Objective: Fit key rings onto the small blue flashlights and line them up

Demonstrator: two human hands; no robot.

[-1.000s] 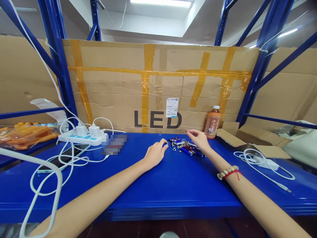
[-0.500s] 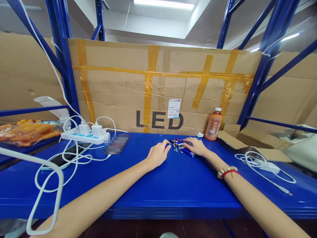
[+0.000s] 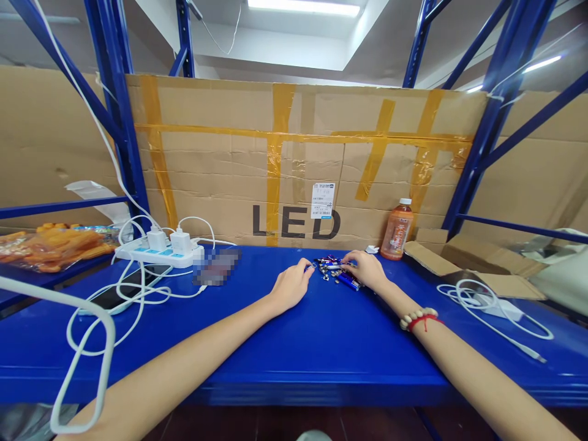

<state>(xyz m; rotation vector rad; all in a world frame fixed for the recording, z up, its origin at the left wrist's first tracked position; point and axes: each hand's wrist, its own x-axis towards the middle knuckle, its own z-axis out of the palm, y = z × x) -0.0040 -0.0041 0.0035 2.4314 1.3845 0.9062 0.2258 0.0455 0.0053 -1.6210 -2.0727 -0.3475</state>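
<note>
On the blue table, my left hand (image 3: 291, 285) is closed in a pinch, thumb and index finger together on a small shiny ring-like piece (image 3: 314, 265). Just right of it lies a pile of small metal parts (image 3: 326, 275) and blue cylinders (image 3: 349, 281). My right hand (image 3: 369, 270) reaches over the right side of this pile, thumb and fingertips drawn together at its edge. Whatever those fingers pinch is too small to make out. A beaded bracelet with a red cord is on the right wrist.
An orange drink bottle (image 3: 397, 230) stands behind my right hand, near an open cardboard box (image 3: 478, 263) and a coiled white charger cable (image 3: 505, 309). Leftward are a white power strip (image 3: 188, 257), a phone (image 3: 122, 293) and looping white cables. Taped cardboard (image 3: 220, 177) walls the back.
My right hand's fingers have gone from lying flatter over the pile to a raised, bent pinch. The left hand has shifted slightly; the small piece in its fingers now looks ring-like.
</note>
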